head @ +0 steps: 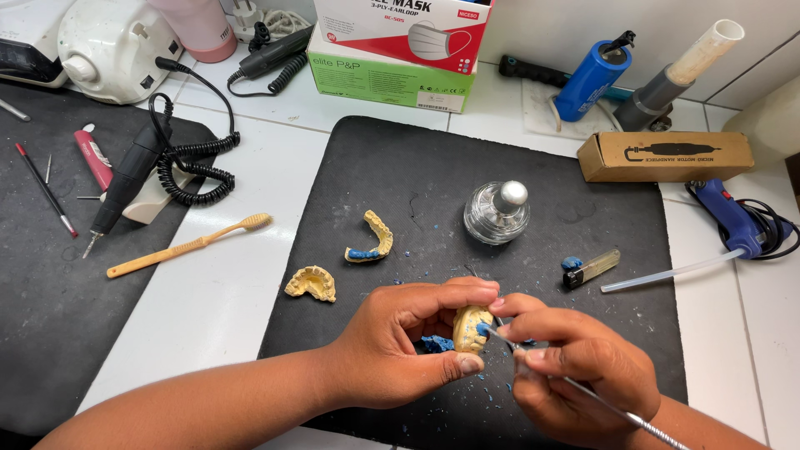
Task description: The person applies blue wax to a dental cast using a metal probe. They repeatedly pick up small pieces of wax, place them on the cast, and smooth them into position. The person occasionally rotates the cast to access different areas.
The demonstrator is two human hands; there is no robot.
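Note:
My left hand (400,342) grips a yellowish dental cast (468,327) with blue wax on it, low over the black mat (467,167). My right hand (583,367) holds a thin metal carving tool (600,402); its tip touches the blue wax on the cast. A lump of blue wax (435,343) lies under my left fingers. Two more casts lie on the left side of the mat: a curved one with blue wax (371,240) and a plain arch (312,283) at the mat's edge.
A glass alcohol lamp with a metal cap (497,213), a lighter (590,268) and blue wax crumbs are on the mat. A toothbrush (187,247), a corded handpiece (125,183), boxes (392,50), a cardboard box (665,155) and a blue torch (593,79) surround it.

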